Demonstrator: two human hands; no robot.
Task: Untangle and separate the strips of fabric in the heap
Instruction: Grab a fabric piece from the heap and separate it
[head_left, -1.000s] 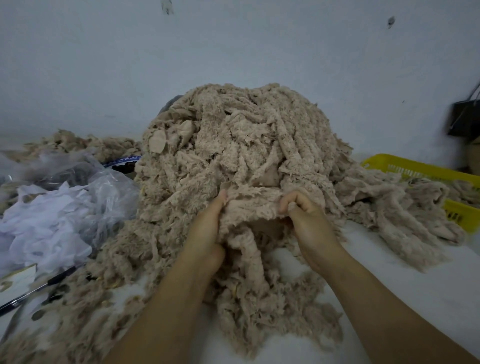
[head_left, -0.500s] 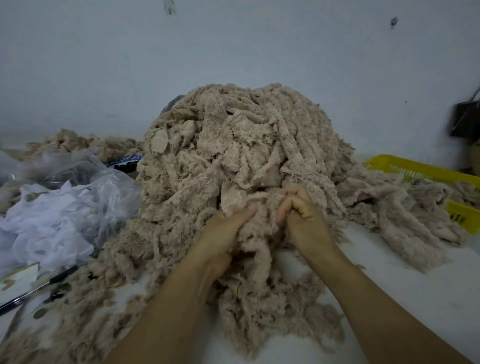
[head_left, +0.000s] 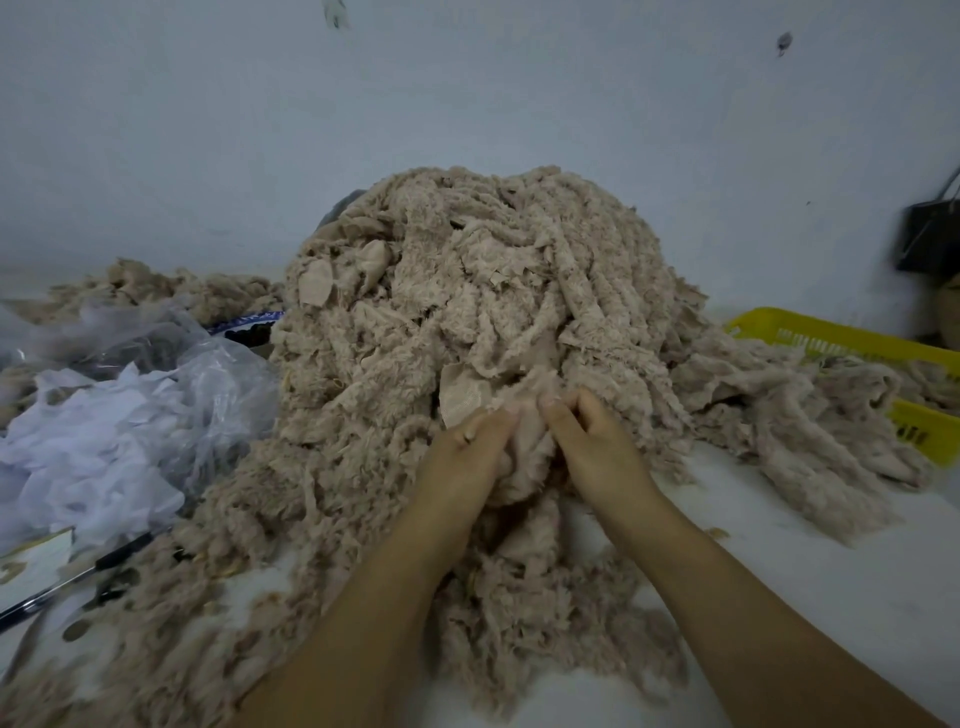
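A tall heap of fluffy beige fabric strips (head_left: 467, 291) fills the middle of the white table. At its front foot my left hand (head_left: 467, 457) and my right hand (head_left: 597, 447) sit close together, fingers curled into one bunched strip (head_left: 524, 457) that hangs down between them toward me. Fingertips are partly buried in the fluff. More loose strips (head_left: 810, 431) trail off to the right, and a thin layer spreads over the near left of the table.
Crumpled clear plastic bags with white scraps (head_left: 104, 431) lie at the left. A black pen (head_left: 78, 577) rests near the left edge. A yellow slotted basket (head_left: 852, 343) stands at the right. A dark bag (head_left: 930, 234) hangs on the wall.
My hands have drawn together, from about a strip's width apart to almost touching, bunching the strip between them. The heap has barely shifted.
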